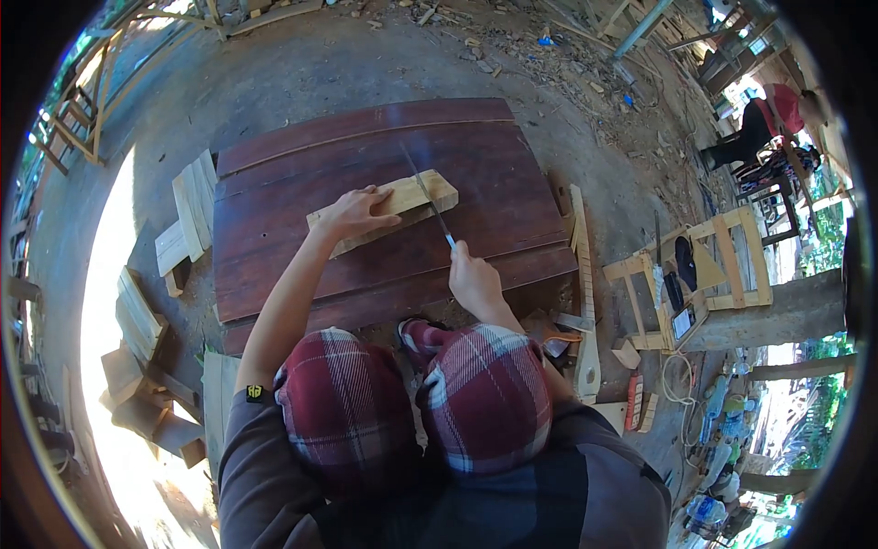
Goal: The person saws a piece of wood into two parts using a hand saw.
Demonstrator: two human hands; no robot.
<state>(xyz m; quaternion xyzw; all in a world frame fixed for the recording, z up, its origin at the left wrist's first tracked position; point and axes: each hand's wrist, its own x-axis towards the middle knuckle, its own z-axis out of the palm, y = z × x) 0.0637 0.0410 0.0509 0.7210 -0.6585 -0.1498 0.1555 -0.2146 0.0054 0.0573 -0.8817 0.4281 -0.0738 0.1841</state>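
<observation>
A pale wooden block (430,189) lies at a slant on a dark reddish-brown wooden tabletop (302,174). My left hand (355,215) grips the block's left part from above, thumb toward me and fingers over the top. In a closed fist, my right hand (474,280) holds a long, thin-bladed tool (425,190) by its pale handle. Its narrow blade crosses the block near the right end and points away from me. Whether the blade has teeth is too small to tell. My knees, in red plaid cloth, are at the table's near edge.
Wood offcuts (137,311) are piled left of the table. To the right, a long notched wooden strip (585,302) lies by a wooden frame (732,261) with dark footwear on it. A seated person (777,114) is at the far right. Scraps litter the far ground.
</observation>
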